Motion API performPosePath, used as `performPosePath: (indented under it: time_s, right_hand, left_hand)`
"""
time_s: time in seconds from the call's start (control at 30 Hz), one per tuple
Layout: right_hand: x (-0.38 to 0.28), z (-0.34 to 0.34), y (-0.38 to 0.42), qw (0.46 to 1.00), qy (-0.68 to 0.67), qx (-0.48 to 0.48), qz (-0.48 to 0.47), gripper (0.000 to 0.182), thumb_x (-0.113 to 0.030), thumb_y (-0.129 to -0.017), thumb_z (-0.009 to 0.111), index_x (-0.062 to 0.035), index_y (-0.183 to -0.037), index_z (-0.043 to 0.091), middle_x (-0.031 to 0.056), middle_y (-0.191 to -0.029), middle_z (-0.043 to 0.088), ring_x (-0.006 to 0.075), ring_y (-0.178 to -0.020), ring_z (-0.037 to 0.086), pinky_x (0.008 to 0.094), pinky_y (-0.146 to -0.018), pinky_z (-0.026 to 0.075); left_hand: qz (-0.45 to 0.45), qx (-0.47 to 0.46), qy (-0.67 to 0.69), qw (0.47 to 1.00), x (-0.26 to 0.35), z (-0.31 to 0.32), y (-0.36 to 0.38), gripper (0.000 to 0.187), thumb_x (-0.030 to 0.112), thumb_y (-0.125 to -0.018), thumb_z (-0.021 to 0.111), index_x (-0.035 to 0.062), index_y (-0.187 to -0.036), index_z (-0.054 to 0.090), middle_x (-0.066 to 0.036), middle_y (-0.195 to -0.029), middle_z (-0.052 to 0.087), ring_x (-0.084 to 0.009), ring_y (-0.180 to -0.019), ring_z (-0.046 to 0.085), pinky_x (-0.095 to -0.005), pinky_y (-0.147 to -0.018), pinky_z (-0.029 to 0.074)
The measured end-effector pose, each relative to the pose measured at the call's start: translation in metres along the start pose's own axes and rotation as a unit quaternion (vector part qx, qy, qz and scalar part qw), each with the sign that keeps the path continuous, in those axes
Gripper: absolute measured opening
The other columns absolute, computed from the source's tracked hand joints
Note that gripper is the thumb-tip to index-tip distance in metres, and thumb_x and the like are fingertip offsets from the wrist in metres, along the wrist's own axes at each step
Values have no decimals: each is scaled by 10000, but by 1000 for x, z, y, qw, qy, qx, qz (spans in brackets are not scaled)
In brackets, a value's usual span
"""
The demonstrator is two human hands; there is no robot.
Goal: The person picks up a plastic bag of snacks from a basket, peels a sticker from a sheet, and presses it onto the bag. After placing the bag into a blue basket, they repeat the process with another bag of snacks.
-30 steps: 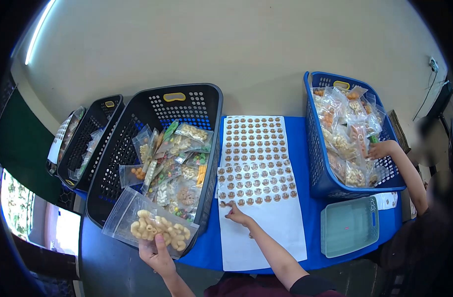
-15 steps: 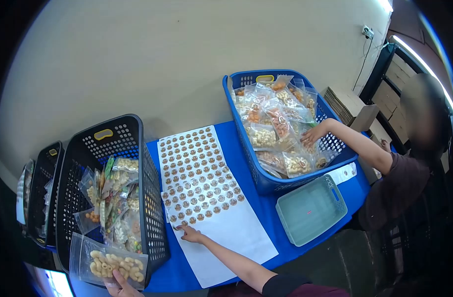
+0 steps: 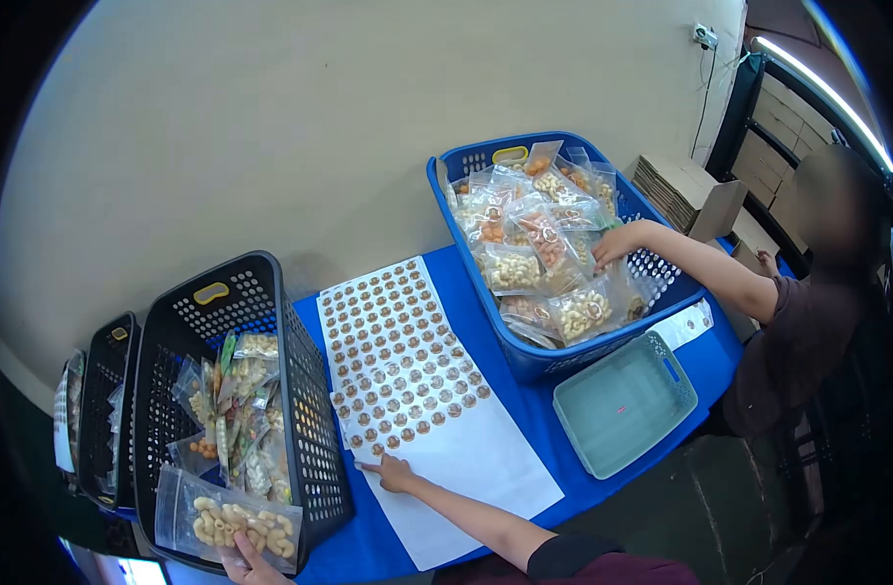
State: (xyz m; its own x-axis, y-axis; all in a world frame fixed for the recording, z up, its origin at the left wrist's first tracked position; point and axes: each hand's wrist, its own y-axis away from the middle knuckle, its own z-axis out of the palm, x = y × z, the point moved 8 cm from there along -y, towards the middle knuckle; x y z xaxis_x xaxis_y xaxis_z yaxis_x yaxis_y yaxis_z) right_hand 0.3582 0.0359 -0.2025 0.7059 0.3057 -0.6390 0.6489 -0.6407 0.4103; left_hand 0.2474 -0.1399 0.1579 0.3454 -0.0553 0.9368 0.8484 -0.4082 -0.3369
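The left hand (image 3: 253, 567) pinched a snack pouch (image 3: 227, 517); the right hand (image 3: 396, 475), its pinch unclear, was at the sticker sheet (image 3: 398, 375), where peeling seemingly needed careful fingertips.

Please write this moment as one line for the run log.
left hand: holds snack bag | right hand: finger at sticker sheet | co-worker's hand: in blue basket | green tray: beside basket
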Motion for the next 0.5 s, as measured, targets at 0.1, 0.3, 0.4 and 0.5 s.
performPosePath:
  time_s: [0.1, 0.3, 0.4, 0.5]
  right_hand:
    - [-12, 3, 5, 995, 93, 38, -23, 622, -107, -719, 507, -366, -1254, 326, 152, -1051, 413, 299, -994, 431, 457, -805, 360]
    - [-17, -27, 32, 994, -93, 31, -48, 507, -89, -706, 534, -251, -1176, 434, 138, -983, 455, 262, -942, 458, 384, -776, 397]
    - [2, -42, 49, 942, -291, 110, -130, 362, -89, -704, 576, -132, -1057, 506, 116, -900, 501, 226, -898, 475, 314, -779, 407]
    - [33, -76, 108, 905, -262, 283, -182, 138, -91, -711, 616, -71, -845, 591, 72, -881, 526, 208, -860, 494, 303, -785, 404]
  left_hand:
    - [4, -35, -12, 999, -4, 3, -4, 377, 159, -859, 473, -73, -1151, 415, -143, -1101, 492, -183, -1001, 478, -277, -856, 377]
    - [37, -47, -7, 998, 13, 11, -1, 352, 131, -859, 471, -84, -1133, 424, -124, -1102, 499, -169, -982, 487, -271, -860, 372]
    - [44, -50, 12, 998, 10, 10, -2, 346, 119, -858, 469, -87, -1133, 423, -126, -1101, 500, -168, -978, 490, -269, -852, 378]
    - [39, -50, 5, 998, 9, 8, -1, 346, 113, -855, 473, -85, -1133, 421, -127, -1091, 504, -167, -975, 493, -268, -843, 386]
